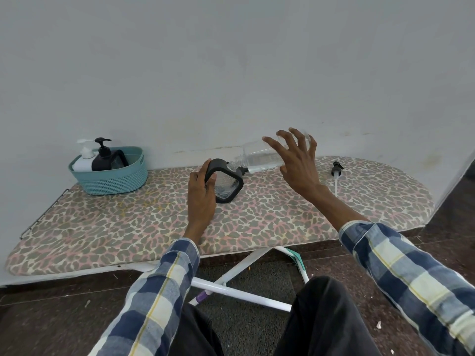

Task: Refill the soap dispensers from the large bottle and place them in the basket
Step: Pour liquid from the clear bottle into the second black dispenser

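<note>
While the left hand (201, 194) gripped the tilted dispenser (227, 183) mid-board, the right hand's (298, 160) spread fingers clasped the large bottle (259, 158), pouring; next, likely refit the pump (336, 169), far right.

the right hand (298, 163) covers the back end of the big clear plastic bottle (259, 156). the teal woven basket (110, 179) hides the bottoms of the white pump bottle (83, 160) and black pump bottle (102, 158).
</note>
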